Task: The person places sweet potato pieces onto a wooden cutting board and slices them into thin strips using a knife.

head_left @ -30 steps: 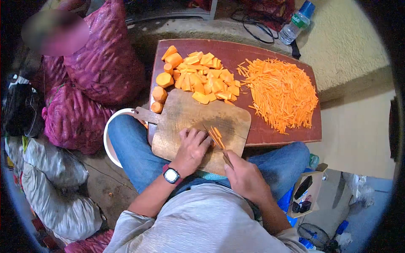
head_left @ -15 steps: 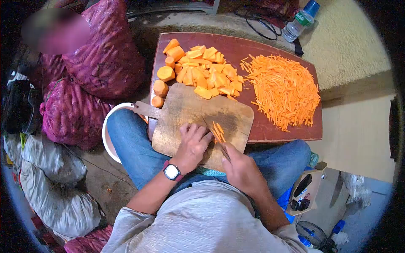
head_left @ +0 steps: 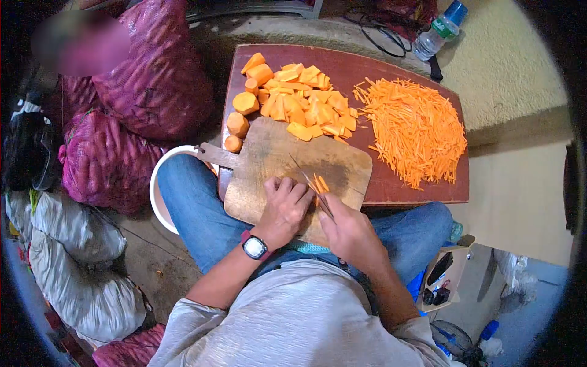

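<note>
My left hand [head_left: 285,209], with a watch [head_left: 254,247] on its wrist, presses curled fingers onto a wooden cutting board [head_left: 263,150]. A carrot piece sits under its fingertips, mostly hidden by them. Closed round the handle of a knife [head_left: 304,174], my right hand [head_left: 347,231] holds the blade slanted across the board, close beside the left fingertips. A few thin carrot strips [head_left: 321,182] lie along the blade's right side. Beyond the board are a heap of flat carrot slices [head_left: 299,110] and several thick carrot chunks [head_left: 246,103].
A large pile of shredded carrot [head_left: 416,131] covers the right of the red low table [head_left: 379,189]. The board overhangs its near edge, above my crossed legs. A white bucket [head_left: 160,205] stands by my left leg; pink mesh sacks [head_left: 110,162] are at left, a water bottle [head_left: 435,38] behind.
The knife has shifted a little, and its tip now reaches farther up the board, with more blade showing. The left hand stays on the carrot piece. The whole view has moved slightly.
</note>
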### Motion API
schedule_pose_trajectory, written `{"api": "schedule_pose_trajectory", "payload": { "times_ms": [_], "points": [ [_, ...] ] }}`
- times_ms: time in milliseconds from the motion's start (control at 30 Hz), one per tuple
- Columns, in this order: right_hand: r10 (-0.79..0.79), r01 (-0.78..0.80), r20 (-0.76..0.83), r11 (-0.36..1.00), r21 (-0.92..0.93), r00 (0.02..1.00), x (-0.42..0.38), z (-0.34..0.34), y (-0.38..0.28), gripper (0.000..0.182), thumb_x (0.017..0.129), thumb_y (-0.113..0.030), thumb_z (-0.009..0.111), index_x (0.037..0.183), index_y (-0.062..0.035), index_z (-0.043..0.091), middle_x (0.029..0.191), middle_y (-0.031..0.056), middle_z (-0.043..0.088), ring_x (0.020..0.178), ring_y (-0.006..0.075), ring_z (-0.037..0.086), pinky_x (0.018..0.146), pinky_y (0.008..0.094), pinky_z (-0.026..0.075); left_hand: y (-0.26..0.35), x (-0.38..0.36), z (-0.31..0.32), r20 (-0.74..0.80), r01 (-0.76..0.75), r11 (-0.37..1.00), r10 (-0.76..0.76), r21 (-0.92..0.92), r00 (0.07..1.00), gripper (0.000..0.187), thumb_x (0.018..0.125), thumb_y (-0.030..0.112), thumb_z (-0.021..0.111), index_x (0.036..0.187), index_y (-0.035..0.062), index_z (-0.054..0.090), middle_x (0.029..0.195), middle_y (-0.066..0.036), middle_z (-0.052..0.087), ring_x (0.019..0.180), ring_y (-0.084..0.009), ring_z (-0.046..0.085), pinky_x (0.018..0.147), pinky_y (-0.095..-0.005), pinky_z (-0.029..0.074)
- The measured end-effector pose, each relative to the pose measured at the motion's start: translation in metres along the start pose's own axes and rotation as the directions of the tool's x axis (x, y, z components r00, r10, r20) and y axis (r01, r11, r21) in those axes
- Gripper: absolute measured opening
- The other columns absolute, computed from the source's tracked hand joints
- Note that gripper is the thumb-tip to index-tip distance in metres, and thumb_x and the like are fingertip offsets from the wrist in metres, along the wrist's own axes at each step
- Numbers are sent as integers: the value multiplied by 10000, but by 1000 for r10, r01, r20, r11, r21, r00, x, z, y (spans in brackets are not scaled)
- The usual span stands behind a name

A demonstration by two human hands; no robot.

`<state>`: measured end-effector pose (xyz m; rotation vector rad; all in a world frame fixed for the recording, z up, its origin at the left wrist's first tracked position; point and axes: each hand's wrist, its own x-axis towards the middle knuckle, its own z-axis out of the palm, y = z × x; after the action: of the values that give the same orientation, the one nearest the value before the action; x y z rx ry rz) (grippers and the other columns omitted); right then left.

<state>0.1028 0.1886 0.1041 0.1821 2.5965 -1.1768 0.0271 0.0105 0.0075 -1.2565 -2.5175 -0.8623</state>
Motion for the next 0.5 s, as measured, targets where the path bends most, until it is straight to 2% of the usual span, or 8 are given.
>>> {"api": "schedule_pose_trajectory", "payload": {
  "times_ms": [100, 167, 300, 400, 500],
  "points": [
    [-26, 26, 10, 999, 42, 1000, -20, 2, 6, 374, 1036, -111, 608, 1380, 26, 555, 1023, 337, 697, 981, 555, 684, 797, 580, 554, 2, -1, -1, 5, 4, 999, -4, 48, 1000, 324, 878, 157, 669, 1158, 9, 738, 1065, -87, 649, 1050, -286, 596, 981, -513, 385],
    [-20, 21, -72, 999, 24, 997, -27, 10, 11, 346, 1036, -107, 604, 1356, 21, 569, 994, 341, 681, 955, 553, 679, 774, 579, 544, 2, -2, 1, 19, -1, 998, 0, 61, 1000, 307, 880, 157, 671, 1143, 14, 739, 1057, -94, 652, 1044, -288, 601, 975, -515, 386],
    [-56, 58, -93, 998, 18, 994, -6, 10, 11, 351, 1035, -95, 589, 1369, 11, 569, 1001, 340, 681, 962, 552, 681, 784, 563, 551, 5, 0, 2, 7, 9, 998, -9, 54, 1000, 300, 881, 163, 662, 1130, 16, 741, 1048, -94, 654, 1041, -286, 602, 976, -512, 388],
    [16, -17, 7, 997, 79, 1000, -12, 2, 9, 361, 1033, -94, 591, 1380, 7, 566, 1004, 340, 685, 969, 557, 679, 791, 573, 549, 5, -1, 0, -25, 33, 996, -31, 84, 999, 303, 876, 158, 652, 1127, 16, 745, 1044, -95, 654, 1038, -284, 602, 978, -510, 389],
    [15, -15, -4, 1000, -26, 1000, -26, 6, 9, 363, 1027, -93, 599, 1375, 5, 567, 1004, 344, 686, 973, 556, 680, 787, 581, 544, 1, -4, 5, -18, 18, 999, -17, 46, 1000, 317, 866, 170, 666, 1131, 16, 747, 1059, -96, 663, 1049, -284, 605, 985, -518, 384]
  ]
}}
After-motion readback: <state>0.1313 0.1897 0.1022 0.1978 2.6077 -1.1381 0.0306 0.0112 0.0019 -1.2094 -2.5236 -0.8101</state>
